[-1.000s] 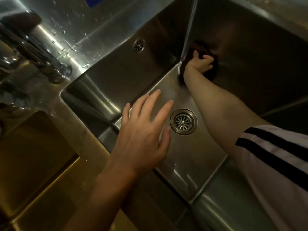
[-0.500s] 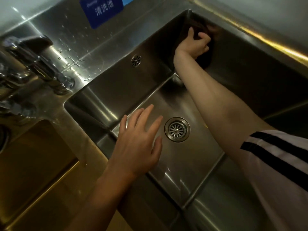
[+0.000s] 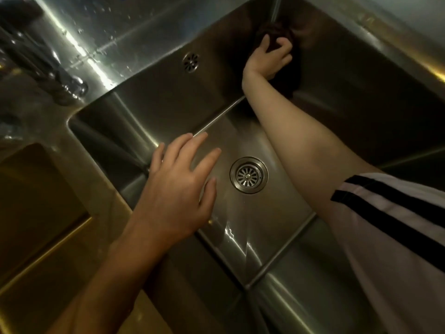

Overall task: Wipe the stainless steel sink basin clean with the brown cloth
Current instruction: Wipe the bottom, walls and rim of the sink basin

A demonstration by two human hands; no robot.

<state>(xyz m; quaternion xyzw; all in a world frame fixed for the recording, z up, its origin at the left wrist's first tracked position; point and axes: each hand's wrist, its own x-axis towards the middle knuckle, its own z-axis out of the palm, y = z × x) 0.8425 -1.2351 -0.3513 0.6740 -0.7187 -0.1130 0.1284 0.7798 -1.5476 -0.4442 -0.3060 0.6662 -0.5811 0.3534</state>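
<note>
your right hand (image 3: pixel 268 59) has fingers curled round the bunched brown cloth (image 3: pixel 286 75), pressed into the sink basin's (image 3: pixel 154 102) far right corner. left hand (image 3: pixel 178 189) hovers spread, empty. mid-wipe on walls; next, likely sweep down toward the drain (image 3: pixel 248 175).

A faucet base (image 3: pixel 72 86) was seen at the upper left, blurred, standing on the wet steel ledge (image 3: pixel 101 39), which was dotted with water droplets. A second basin (image 3: pixel 36 201) was caught at the left edge, tinted yellowish by the light. A white sleeve (image 3: pixel 397 237) with two black stripes was visible at the right.
</note>
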